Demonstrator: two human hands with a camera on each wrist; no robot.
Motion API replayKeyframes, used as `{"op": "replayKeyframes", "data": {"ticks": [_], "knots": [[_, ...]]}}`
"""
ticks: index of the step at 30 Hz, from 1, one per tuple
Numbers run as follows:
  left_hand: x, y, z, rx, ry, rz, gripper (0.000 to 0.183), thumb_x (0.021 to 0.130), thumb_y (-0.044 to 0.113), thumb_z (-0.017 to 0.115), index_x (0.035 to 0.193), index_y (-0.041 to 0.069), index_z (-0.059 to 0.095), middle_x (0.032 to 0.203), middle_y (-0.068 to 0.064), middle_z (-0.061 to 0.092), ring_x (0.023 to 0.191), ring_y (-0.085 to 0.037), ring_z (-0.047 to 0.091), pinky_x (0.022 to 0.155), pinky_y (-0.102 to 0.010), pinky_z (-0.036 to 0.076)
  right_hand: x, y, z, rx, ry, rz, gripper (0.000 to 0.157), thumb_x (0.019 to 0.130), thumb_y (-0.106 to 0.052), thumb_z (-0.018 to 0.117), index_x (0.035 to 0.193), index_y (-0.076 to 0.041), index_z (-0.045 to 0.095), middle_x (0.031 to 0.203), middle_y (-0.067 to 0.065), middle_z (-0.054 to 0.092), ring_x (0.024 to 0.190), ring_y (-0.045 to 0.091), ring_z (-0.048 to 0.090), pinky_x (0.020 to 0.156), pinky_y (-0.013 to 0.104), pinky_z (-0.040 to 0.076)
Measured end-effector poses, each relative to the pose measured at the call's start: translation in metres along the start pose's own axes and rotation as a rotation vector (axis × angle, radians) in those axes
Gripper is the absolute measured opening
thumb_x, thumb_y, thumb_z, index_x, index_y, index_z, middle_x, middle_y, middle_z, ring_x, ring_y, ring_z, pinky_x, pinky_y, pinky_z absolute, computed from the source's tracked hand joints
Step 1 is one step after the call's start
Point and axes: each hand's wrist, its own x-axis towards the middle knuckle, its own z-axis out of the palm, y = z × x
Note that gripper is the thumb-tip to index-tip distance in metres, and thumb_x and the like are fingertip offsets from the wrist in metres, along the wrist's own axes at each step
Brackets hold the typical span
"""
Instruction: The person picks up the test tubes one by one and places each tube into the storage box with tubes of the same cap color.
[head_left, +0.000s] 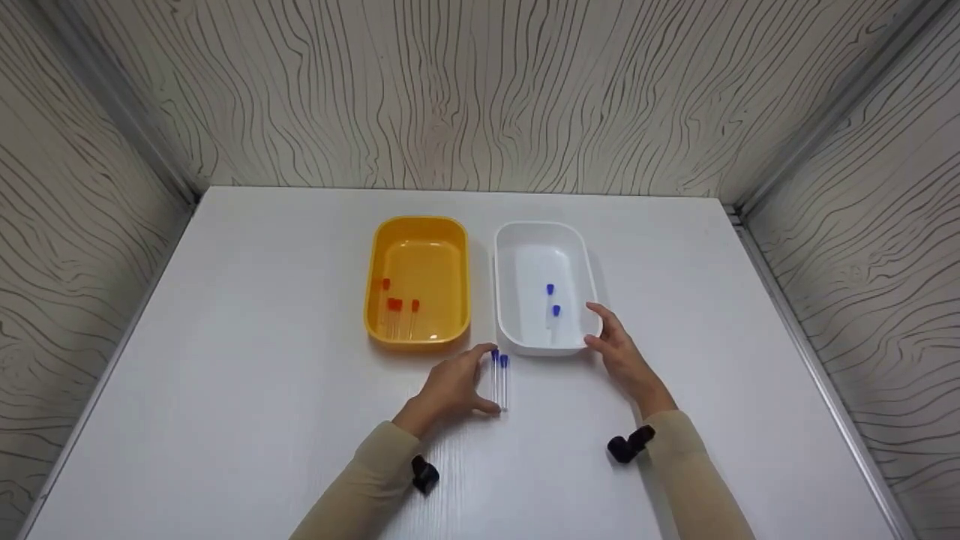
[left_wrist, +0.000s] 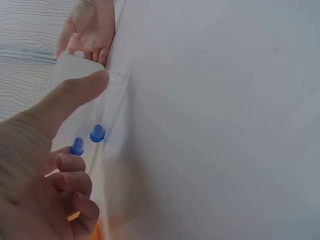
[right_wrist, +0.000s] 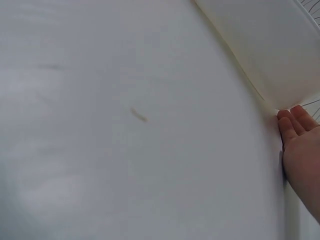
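Note:
Two clear tubes with blue caps [head_left: 499,379] lie side by side on the white table [head_left: 262,360], just in front of the gap between two trays. My left hand [head_left: 480,379] lies against their left side. Its thumb reaches the tubes' near ends and its forefinger touches a cap. In the left wrist view the blue caps [left_wrist: 97,133] sit by my curled fingers [left_wrist: 70,162]. My right hand [head_left: 604,330] rests with straight fingers [right_wrist: 292,122] against the near right corner of the white tray [head_left: 504,300], which holds two blue-capped tubes [head_left: 553,300].
A yellow tray [head_left: 457,247] stands left of the white one and holds several orange-capped tubes [head_left: 395,307]. Patterned walls [head_left: 480,90] close the table in at the back and both sides. Black wrist cameras [head_left: 630,444] sit on both sleeves.

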Motion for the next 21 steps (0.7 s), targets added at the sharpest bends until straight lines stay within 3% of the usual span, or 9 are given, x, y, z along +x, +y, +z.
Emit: {"op": "replayKeyframes", "data": {"ticks": [9,17,21], "knots": [[-0.002,0.011,-0.016,-0.044,0.001,-0.008,0.093,0.063,0.036,0.090,0.143,0.025,0.042,0.098,-0.006,0.063,0.080,-0.016,0.050,0.076,-0.028,0.051,-0.001,0.000,-0.001,-0.039,0.014,0.014,0.063,0.098,-0.005,0.048,0.153,-0.010,0.017,0.165,0.010,-0.012,0.151,0.030,-0.019,0.123,0.054,-0.009],[-0.004,0.023,-0.029,-0.073,0.020,0.072,0.092,0.064,0.034,0.090,0.142,0.025,0.043,0.099,-0.015,0.062,0.076,-0.014,0.045,0.064,-0.020,0.039,-0.001,0.000,0.000,-0.027,0.021,0.015,0.063,0.098,-0.004,0.048,0.153,-0.012,0.019,0.165,0.009,-0.009,0.152,0.029,-0.015,0.124,0.052,-0.006],[-0.004,0.031,-0.036,-0.079,0.023,0.095,0.091,0.064,0.035,0.089,0.143,0.027,0.042,0.101,-0.015,0.063,0.077,-0.014,0.046,0.065,-0.019,0.041,-0.001,0.000,0.000,-0.046,0.012,0.003,0.063,0.098,-0.005,0.049,0.153,-0.010,0.018,0.165,0.009,-0.011,0.152,0.029,-0.018,0.124,0.053,-0.007]]}}
